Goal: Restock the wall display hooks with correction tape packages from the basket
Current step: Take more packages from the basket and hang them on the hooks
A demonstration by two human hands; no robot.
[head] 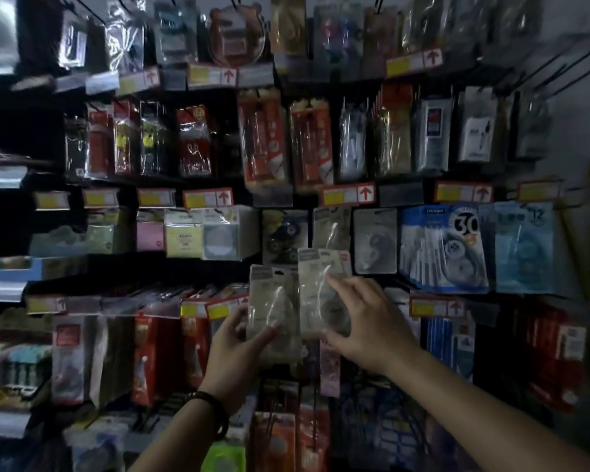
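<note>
Left hand (234, 349): raised in front of the wall display (321, 93), thumb lying across the front of the left package (269, 301), fingers behind it; the grip is holding that pack by its lower part.
Right hand (365, 325): just to the right, fingers spread over the front of the right package (315, 284), thumb at its lower edge; the grip is holding this pack from the right side.
Left package: a clear correction tape pack with a pale card top, upright, near the middle of the scene.
Right package: the same kind of pack, held a little higher, its left edge meeting the left package; its top reaches the foot of the hanging correction tape packs (375, 240) in the row behind.
Blue packs (443, 247): hanging to the right of that row, one marked with a large 30.
Price tags (349, 194): yellow and white strips with red arrows, set along the rails above and below the rows.
Wristband (215, 408): dark, around the left wrist.
Light: dim, and the far upper rows are blurred.
</note>
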